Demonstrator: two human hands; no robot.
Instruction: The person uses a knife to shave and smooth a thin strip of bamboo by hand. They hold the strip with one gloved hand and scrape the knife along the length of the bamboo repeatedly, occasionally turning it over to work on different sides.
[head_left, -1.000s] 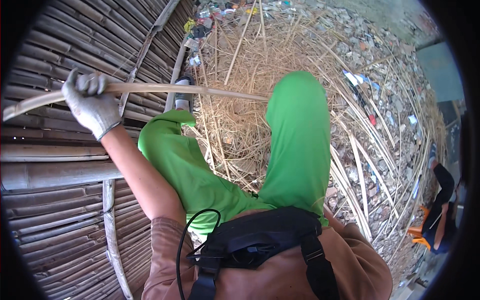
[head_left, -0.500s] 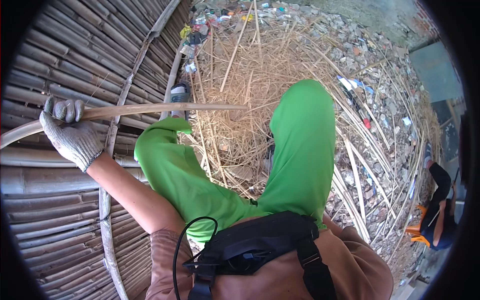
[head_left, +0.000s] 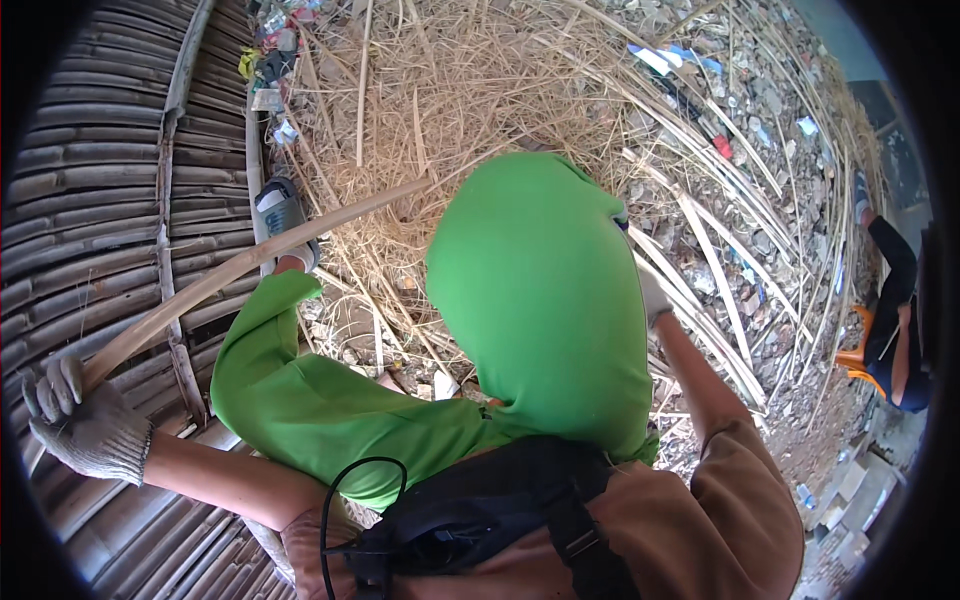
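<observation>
My left hand, in a grey-white knit glove, is closed around a long split-bamboo strip at the lower left. From my fist the strip slants up and right, over my sandalled foot to the straw-like shavings beside my green-trousered knee. On the knee's right side, a small part of my gloved right hand shows. Its fingers are hidden behind the leg, so what they hold or touch is not visible.
A wall of bamboo poles fills the left. Shavings cover the rubbly ground ahead. Several long bamboo strips lie at the right. Beyond them, another person in dark clothes sits on an orange stool.
My left hand has come down toward me, and the bamboo strip has gone from nearly level to slanted. My right forearm and part of its glove have come into view. The head view has shifted.
</observation>
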